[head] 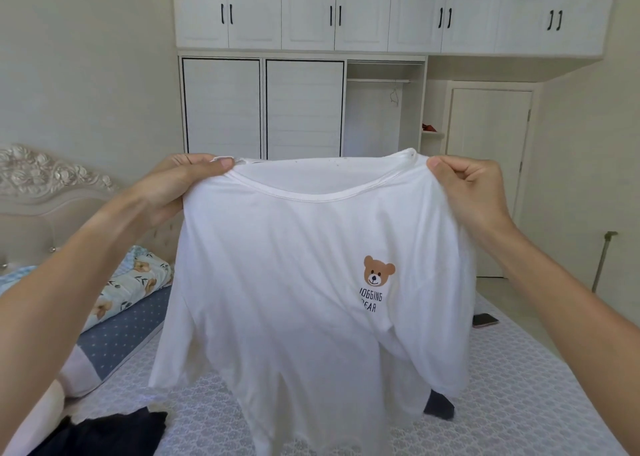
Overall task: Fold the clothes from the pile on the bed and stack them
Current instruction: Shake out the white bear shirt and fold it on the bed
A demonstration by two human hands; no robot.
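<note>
A white T-shirt (294, 282) with a small brown bear print hangs in the air in front of me, front side facing me. My left hand (173, 185) pinches its left shoulder and my right hand (474, 189) pinches its right shoulder, both beside the neckline. The hem droops down over the bed (519, 386). A dark garment (110, 435) lies at the bed's near left edge, and another dark piece (440, 405) peeks out behind the shirt. The shirt hides whatever lies on the bed behind it.
A floral folded quilt (135, 282) and a blue dotted pillow (117, 341) lie at the left by the headboard (45, 185). A phone (485, 320) rests on the bed's far right. White wardrobes (301, 109) stand behind.
</note>
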